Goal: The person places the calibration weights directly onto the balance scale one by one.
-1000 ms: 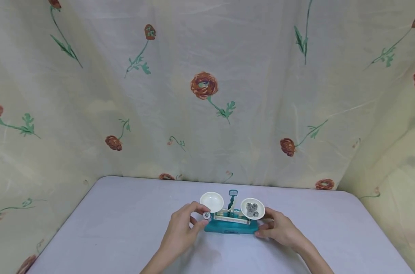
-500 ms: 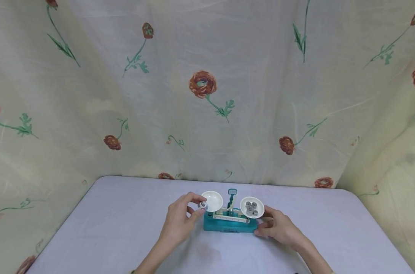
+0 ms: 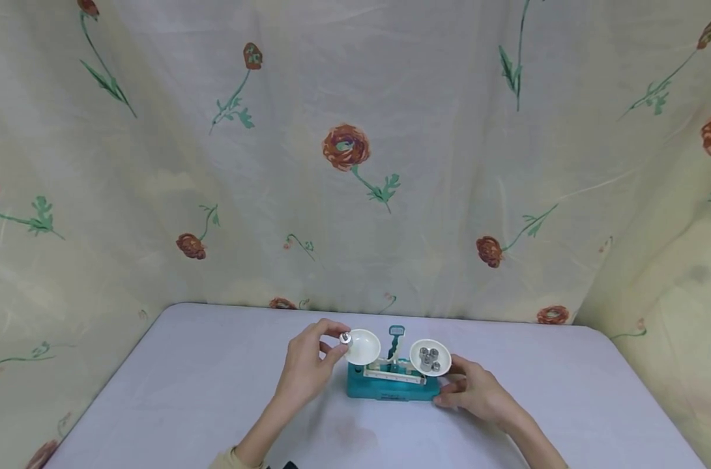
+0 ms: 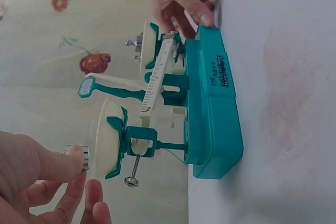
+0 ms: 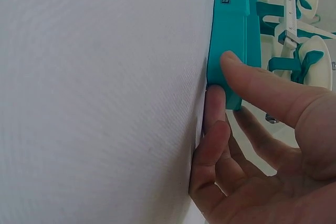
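Bracing the base point(image 3: 384, 391) with our right hand point(image 3: 478, 394), thumb at its front corner and fingers bent round its end, looks a sound way for us to stop it sliding on the table point(image 3: 185, 391). Our left hand point(image 3: 305, 367) is clamped on one weight point(image 3: 346, 338), pinched between thumb and finger; in the left wrist view the weight sits just clear of the left pan point(image 3: 367, 348), above its outer edge. To set it down well, we judge, we should bring it over the pan's middle, lower it level, and part our fingers only once it makes contact, since a drop could jolt the beam point(image 4: 157, 74). Our spare left fingers point(image 4: 93, 192) hang near the pan's edge, so we ought to hold them clear. On the other side, we should grip the base alone and avoid nudging the right pan point(image 3: 446, 359), near our right hand, where several weights point(image 3: 427, 364) lie together.
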Tool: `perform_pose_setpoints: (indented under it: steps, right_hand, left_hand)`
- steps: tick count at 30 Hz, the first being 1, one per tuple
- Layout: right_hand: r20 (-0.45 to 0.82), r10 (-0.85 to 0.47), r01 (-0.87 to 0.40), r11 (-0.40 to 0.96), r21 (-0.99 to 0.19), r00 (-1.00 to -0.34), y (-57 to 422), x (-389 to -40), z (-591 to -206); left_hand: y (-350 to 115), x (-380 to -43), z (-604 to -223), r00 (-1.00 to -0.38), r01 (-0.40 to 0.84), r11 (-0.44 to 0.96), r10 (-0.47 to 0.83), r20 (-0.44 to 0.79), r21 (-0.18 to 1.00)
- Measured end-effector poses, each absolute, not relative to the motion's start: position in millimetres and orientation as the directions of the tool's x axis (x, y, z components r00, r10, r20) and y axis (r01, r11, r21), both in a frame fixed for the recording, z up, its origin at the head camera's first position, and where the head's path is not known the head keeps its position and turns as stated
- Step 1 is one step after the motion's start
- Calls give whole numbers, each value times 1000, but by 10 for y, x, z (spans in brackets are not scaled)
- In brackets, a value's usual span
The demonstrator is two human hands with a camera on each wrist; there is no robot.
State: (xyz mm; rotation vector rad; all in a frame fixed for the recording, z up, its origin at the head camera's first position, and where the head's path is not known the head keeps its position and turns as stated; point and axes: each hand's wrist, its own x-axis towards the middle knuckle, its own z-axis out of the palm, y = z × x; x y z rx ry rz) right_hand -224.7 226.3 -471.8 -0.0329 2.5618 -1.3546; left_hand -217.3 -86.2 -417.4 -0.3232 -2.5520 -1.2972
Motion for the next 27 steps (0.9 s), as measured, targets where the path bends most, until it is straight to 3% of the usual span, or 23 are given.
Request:
perform_pose_setpoints:
  steps: [27]
  right_hand:
    - [-204,-111,108,561,-820,-973,2256,-2223,-4728]
  left_hand:
    - [-672,-2357,-4234,-937,319,594,83,338,739]
